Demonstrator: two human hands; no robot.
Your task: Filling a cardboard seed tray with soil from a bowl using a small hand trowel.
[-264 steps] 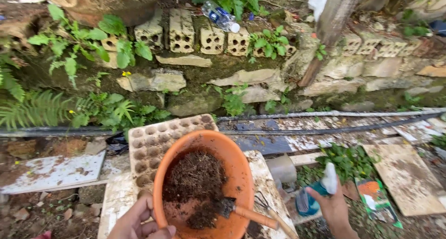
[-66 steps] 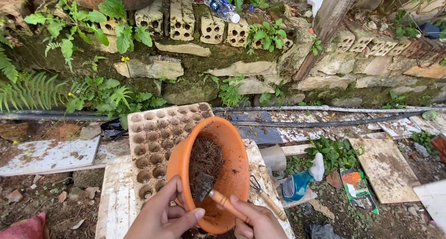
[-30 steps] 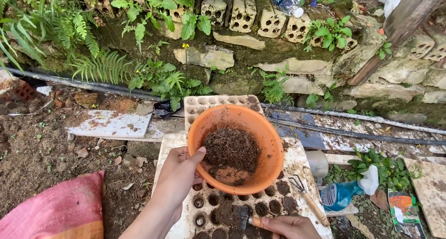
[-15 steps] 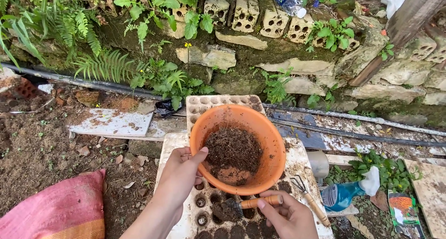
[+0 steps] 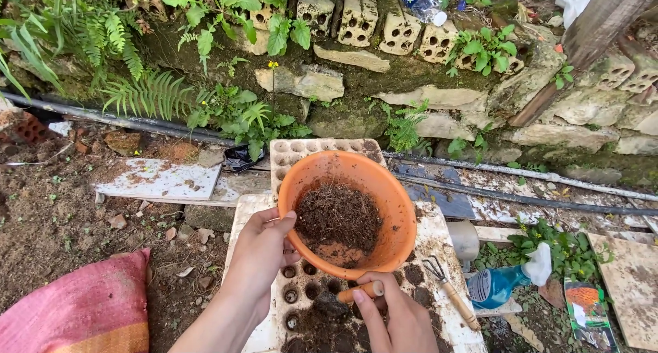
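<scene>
My left hand point(image 5: 264, 247) grips the near left rim of an orange plastic bowl point(image 5: 391, 202), held tilted above a white seedling tray point(image 5: 439, 236). Dark, fibrous soil point(image 5: 337, 219) lies in the bowl's bottom. My right hand point(image 5: 394, 315) is shut on the orange wooden handle of a small trowel point(image 5: 343, 299), its dark blade resting on the tray's soil-filled cells just under the bowl's near edge. Several tray cells near me are filled with soil; the far cells point(image 5: 308, 149) behind the bowl look unfilled.
A small hand rake point(image 5: 449, 295) lies on the tray's right side. A blue spray bottle point(image 5: 510, 281) and a seed packet point(image 5: 588, 313) lie on the ground at right. A pink sack point(image 5: 75, 308) sits at lower left. Stone wall, ferns and a black pipe point(image 5: 521, 192) run behind.
Over the last second the view steadied and my right hand drew the trowel up under the bowl's near rim. My left hand kept its grip on the bowl.
</scene>
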